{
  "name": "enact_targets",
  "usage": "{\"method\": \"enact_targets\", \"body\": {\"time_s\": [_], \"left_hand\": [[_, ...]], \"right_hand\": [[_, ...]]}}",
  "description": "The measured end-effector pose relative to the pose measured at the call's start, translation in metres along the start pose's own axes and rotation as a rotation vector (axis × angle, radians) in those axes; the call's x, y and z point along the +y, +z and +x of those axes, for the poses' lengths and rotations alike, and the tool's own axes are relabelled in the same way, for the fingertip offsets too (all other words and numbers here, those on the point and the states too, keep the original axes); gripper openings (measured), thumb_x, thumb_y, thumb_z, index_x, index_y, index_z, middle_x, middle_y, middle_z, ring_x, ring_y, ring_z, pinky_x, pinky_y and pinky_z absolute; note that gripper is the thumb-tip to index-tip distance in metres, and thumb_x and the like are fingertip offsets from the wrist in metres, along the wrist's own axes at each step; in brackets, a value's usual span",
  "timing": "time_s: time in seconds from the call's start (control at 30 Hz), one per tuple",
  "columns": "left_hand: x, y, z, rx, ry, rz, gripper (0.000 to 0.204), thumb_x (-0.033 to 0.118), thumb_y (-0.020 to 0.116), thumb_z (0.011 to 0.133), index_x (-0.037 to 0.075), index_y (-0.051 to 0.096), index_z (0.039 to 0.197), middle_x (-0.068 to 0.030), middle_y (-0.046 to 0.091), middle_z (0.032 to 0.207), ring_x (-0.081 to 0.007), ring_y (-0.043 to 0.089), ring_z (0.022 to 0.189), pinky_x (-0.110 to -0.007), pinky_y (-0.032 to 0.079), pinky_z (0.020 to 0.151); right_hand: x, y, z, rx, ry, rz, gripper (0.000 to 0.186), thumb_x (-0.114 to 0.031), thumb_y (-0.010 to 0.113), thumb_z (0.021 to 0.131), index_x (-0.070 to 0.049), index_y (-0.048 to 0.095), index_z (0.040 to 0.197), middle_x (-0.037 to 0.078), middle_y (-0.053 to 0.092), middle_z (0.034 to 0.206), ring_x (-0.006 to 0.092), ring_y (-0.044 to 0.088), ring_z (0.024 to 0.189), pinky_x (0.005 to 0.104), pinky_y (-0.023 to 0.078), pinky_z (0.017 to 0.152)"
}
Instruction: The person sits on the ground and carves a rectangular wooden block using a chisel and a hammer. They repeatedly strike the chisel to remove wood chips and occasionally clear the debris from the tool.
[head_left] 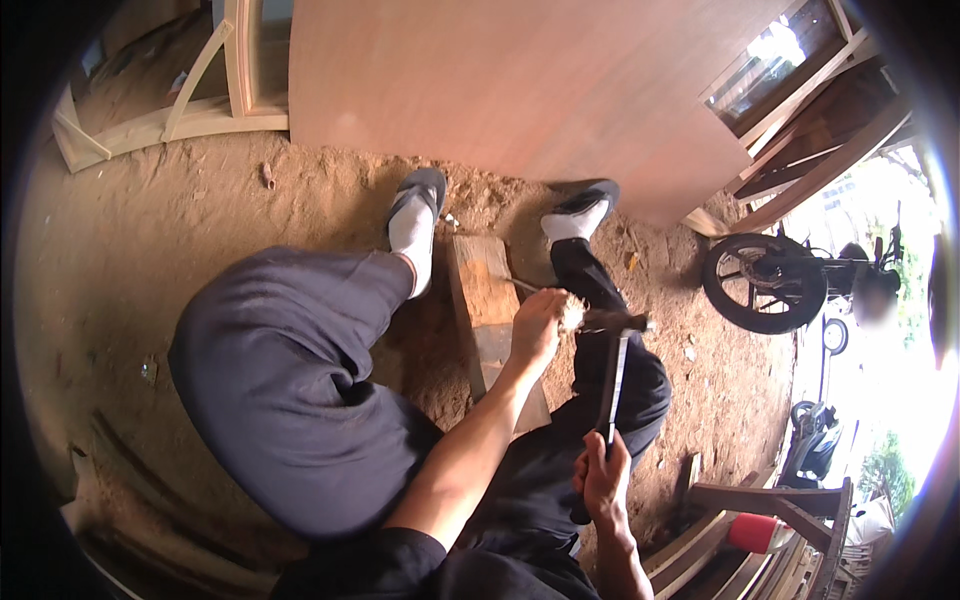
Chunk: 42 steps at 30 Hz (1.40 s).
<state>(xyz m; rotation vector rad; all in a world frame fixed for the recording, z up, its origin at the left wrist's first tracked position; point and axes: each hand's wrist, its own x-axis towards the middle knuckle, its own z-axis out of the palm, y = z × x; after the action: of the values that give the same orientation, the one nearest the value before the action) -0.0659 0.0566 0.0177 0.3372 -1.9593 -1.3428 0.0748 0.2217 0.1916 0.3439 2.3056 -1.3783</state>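
Wooden block (pixel 485 335) lies on dirt floor (pixel 320 195), feet (pixel 411 235) at its 11 and 1 o'clock, left hand (pixel 540 325) with handled tool (pixel 571 313) by its 3 o'clock edge, hammer (pixel 615 385) in right hand (pixel 602 475), panel (pixel 480 80) at 12, wooden frame (pixel 195 120) at 10, motorcycle (pixel 765 325) at 3, timber rack (pixel 765 497) at 4.

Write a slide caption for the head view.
Over a wooden block, the left hand holds a chisel-like tool while the right hand grips a hammer.

Got dark-headed hammer (pixel 614 385) in right fingers (pixel 597 455), with head past them; got pale-ended slim tool (pixel 572 314) through left fingers (pixel 546 304).
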Motion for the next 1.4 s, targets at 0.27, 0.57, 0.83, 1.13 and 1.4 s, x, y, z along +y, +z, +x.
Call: {"method": "enact_targets", "body": {"time_s": [0.27, 0.57, 0.83, 1.13, 1.4], "left_hand": [[-0.017, 0.002, -0.002, -0.005, -0.231, -0.269, 0.023, 0.003, 0.063, 0.088, 0.002, 0.071, 0.109, -0.0148, 0.073, 0.109, -0.0326, 0.068, 0.109, -0.041, 0.053, 0.097], [0.005, -0.013, 0.019, 0.045, -0.058, -0.016, 0.025, 0.005, 0.062, 0.088, 0.002, 0.072, 0.110, -0.0147, 0.073, 0.108, -0.0324, 0.068, 0.107, -0.041, 0.051, 0.103], [0.023, -0.019, 0.007, 0.011, -0.059, 0.002, 0.032, -0.002, 0.069, 0.079, 0.002, 0.069, 0.111, -0.0138, 0.071, 0.115, -0.0324, 0.067, 0.113, -0.043, 0.048, 0.110], [0.032, -0.019, -0.009, 0.046, -0.065, -0.108, 0.043, -0.014, 0.060, 0.077, -0.002, 0.066, 0.118, -0.0200, 0.069, 0.120, -0.0368, 0.064, 0.118, -0.044, 0.045, 0.113], [0.030, -0.019, -0.005, 0.051, -0.069, -0.099, 0.043, -0.013, 0.062, 0.077, -0.002, 0.066, 0.118, -0.0191, 0.068, 0.120, -0.0366, 0.064, 0.116, -0.043, 0.047, 0.111]], "right_hand": [[0.040, 0.004, 0.024, 0.025, -0.157, -0.304, 0.026, -0.029, 0.061, 0.102, -0.003, 0.056, 0.105, 0.003, 0.053, 0.063, 0.0102, 0.045, 0.049, 0.0322, 0.039, 0.045], [0.016, 0.015, 0.026, 0.006, 0.015, -0.032, 0.019, -0.028, 0.058, 0.105, -0.011, 0.052, 0.098, -0.005, 0.043, 0.061, 0.0058, 0.039, 0.047, 0.0236, 0.032, 0.041], [0.011, -0.007, -0.004, -0.026, -0.004, -0.054, 0.029, -0.034, 0.055, 0.107, -0.007, 0.053, 0.098, -0.001, 0.046, 0.063, 0.0066, 0.043, 0.048, 0.0235, 0.036, 0.040], [0.021, -0.005, -0.009, -0.061, 0.029, -0.039, 0.025, -0.031, 0.057, 0.106, -0.009, 0.052, 0.096, -0.002, 0.047, 0.062, 0.0077, 0.046, 0.046, 0.0243, 0.038, 0.041], [0.018, -0.004, -0.014, -0.079, 0.030, -0.035, 0.026, -0.033, 0.058, 0.106, -0.009, 0.052, 0.097, -0.002, 0.047, 0.062, 0.0070, 0.045, 0.046, 0.0237, 0.038, 0.041]]}}
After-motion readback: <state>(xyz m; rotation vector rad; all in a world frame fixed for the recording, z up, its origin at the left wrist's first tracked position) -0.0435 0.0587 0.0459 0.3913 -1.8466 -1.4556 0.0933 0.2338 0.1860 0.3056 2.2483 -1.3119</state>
